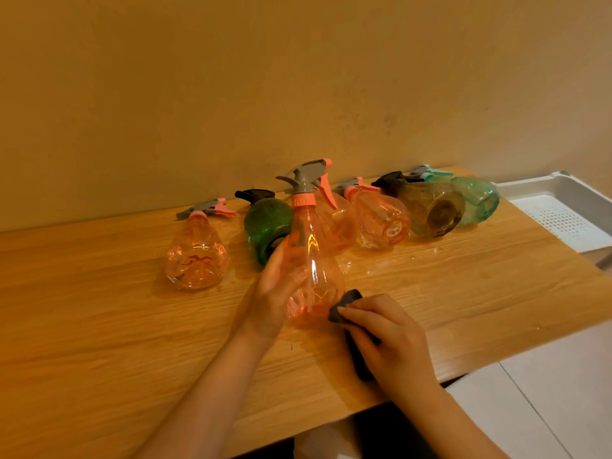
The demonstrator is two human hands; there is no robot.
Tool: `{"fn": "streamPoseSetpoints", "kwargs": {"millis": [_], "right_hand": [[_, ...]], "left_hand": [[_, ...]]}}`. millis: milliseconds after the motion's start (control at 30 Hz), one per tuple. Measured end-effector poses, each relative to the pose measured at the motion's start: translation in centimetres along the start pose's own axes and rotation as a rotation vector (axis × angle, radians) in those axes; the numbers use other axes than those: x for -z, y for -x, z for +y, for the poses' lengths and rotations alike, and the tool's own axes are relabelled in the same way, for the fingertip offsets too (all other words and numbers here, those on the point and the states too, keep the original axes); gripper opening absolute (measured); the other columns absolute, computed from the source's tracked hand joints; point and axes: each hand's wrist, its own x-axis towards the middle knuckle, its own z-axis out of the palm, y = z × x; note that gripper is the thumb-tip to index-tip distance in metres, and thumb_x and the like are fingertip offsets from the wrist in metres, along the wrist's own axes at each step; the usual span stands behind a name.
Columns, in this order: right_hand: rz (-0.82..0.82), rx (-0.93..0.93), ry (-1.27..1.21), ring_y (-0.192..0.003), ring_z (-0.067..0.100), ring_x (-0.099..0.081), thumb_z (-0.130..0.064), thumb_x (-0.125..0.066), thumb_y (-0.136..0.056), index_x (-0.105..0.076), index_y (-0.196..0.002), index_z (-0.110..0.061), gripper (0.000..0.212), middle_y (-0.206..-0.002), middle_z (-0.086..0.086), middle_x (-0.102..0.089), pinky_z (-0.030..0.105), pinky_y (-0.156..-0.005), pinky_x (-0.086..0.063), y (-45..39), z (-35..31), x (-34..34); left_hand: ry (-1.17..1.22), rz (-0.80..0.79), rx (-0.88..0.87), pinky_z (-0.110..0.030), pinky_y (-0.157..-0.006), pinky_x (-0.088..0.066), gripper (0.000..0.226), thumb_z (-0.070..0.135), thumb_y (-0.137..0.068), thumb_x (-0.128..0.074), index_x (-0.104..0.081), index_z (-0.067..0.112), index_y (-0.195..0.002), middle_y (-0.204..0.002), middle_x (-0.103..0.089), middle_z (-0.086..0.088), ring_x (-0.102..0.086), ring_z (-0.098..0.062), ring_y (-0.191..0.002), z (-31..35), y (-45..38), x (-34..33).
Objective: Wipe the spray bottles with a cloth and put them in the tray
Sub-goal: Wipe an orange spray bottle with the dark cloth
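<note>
Wiping the first clear orange plastic spray bottle (311,260), held upright in our left hand (276,286).

Head view: our right hand (385,329) pinches a dark cloth (346,304) against its base. Six other bottles lie on the wooden table (99,326), unwiped, we judge; the white perforated tray (559,220) at right shows none. Behind stands a plain beige wall (231,77).

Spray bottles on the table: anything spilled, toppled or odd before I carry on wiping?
All six loose bottles lie on their sides along the wall, from the left pink bottle to the teal bottle. Small wet-looking specks glint on the table near them. The held bottle looks intact.
</note>
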Motion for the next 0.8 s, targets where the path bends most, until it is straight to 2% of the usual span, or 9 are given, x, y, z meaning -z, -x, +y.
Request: {"fn": "streamPoseSetpoints", "kwargs": {"millis": [167, 300, 400, 467, 533, 600, 667, 733, 800], "right_hand": [[-0.017, 0.107, -0.032, -0.086, 0.012, -0.056, -0.013, -0.058, -0.085, -0.066, -0.099, -0.010, 0.016, -0.098, -0.004, -0.057, 0.015, -0.076, -0.045, 0.0, -0.3, -0.3], [-0.012, -0.014, 0.015, -0.086, 0.006, -0.056, -0.017, -0.060, -0.080, -0.072, -0.090, -0.007, 0.019, -0.092, -0.004, -0.061, 0.009, -0.077, -0.044, 0.1, 0.6, 0.1], [0.002, -0.152, -0.117, -0.084, -0.001, -0.059, -0.023, -0.062, -0.075, -0.073, -0.088, -0.015, 0.019, -0.087, -0.010, -0.064, 0.006, -0.076, -0.043, -0.8, 0.7, 1.0], [0.033, -0.263, -0.264, -0.082, -0.001, -0.062, -0.026, -0.065, -0.071, -0.071, -0.084, -0.027, 0.014, -0.083, -0.014, -0.068, 0.007, -0.074, -0.044, -2.0, 0.5, 1.5], [0.069, -0.303, -0.301, -0.081, -0.002, -0.062, -0.023, -0.071, -0.068, -0.067, -0.081, -0.033, 0.017, -0.086, -0.016, -0.068, 0.008, -0.073, -0.044, -3.4, 0.4, 1.7], [0.087, -0.267, -0.229, -0.083, -0.006, -0.061, -0.013, -0.071, -0.069, -0.067, -0.085, -0.029, 0.023, -0.082, -0.022, -0.066, 0.007, -0.074, -0.044, -5.4, 0.3, 1.8], [0.100, -0.201, -0.118, -0.086, -0.006, -0.058, -0.008, -0.071, -0.072, -0.071, -0.090, -0.017, 0.020, -0.087, -0.016, -0.064, 0.006, -0.077, -0.043, -7.8, 0.4, 1.6], [0.111, -0.154, -0.034, -0.084, 0.001, -0.057, -0.005, -0.072, -0.074, -0.073, -0.090, -0.011, 0.018, -0.087, -0.010, -0.063, 0.008, -0.076, -0.044, -9.9, 0.6, 1.1], [0.103, -0.139, -0.023, -0.083, 0.003, -0.057, -0.004, -0.073, -0.074, -0.074, -0.090, -0.011, 0.017, -0.087, -0.010, -0.062, 0.009, -0.076, -0.044, -11.0, 0.7, 0.4]], "left_hand": [[0.026, 0.029, 0.030, -0.041, -0.097, -0.046, 0.047, 0.037, -0.071, -0.065, -0.057, 0.043, -0.117, -0.114, -0.067, 0.013, -0.061, -0.013, -0.113, 0.1, -0.1, -0.1], [0.028, 0.036, 0.038, -0.037, -0.089, -0.050, 0.042, 0.037, -0.073, -0.061, -0.057, 0.044, -0.114, -0.110, -0.068, 0.016, -0.064, -0.009, -0.106, 0.2, 0.0, -0.1], [0.041, 0.004, 0.043, -0.031, -0.082, -0.053, 0.040, 0.033, -0.078, -0.056, -0.055, 0.039, -0.117, -0.107, -0.070, 0.018, -0.065, -0.008, -0.105, 0.4, 0.2, -0.3], [-0.008, 0.000, 0.017, -0.036, -0.091, -0.050, 0.043, 0.039, -0.075, -0.063, -0.057, 0.043, -0.118, -0.115, -0.068, 0.015, -0.062, -0.011, -0.112, 0.4, 0.2, -0.4], [-0.070, -0.008, -0.014, -0.042, -0.099, -0.047, 0.052, 0.045, -0.070, -0.065, -0.054, 0.045, -0.121, -0.121, -0.065, 0.012, -0.059, -0.014, -0.118, 0.5, 0.4, -0.5], [-0.078, -0.025, -0.020, -0.041, -0.099, -0.048, 0.061, 0.045, -0.067, -0.067, -0.051, 0.039, -0.125, -0.123, -0.065, 0.009, -0.059, -0.016, -0.118, 0.5, 0.4, -0.6], [-0.063, -0.048, -0.031, -0.041, -0.095, -0.050, 0.063, 0.040, -0.068, -0.068, -0.051, 0.034, -0.128, -0.122, -0.065, 0.003, -0.060, -0.021, -0.117, 0.6, 0.4, -0.7], [-0.049, -0.080, -0.043, -0.050, -0.095, -0.049, 0.058, 0.036, -0.069, -0.067, -0.053, 0.037, -0.126, -0.119, -0.066, 0.001, -0.060, -0.027, -0.114, 0.8, 0.4, -0.7], [-0.047, -0.093, -0.042, -0.059, -0.094, -0.046, 0.054, 0.034, -0.070, -0.067, -0.057, 0.042, -0.123, -0.116, -0.067, 0.001, -0.061, -0.032, -0.110, 0.8, 0.5, -0.6]]}}
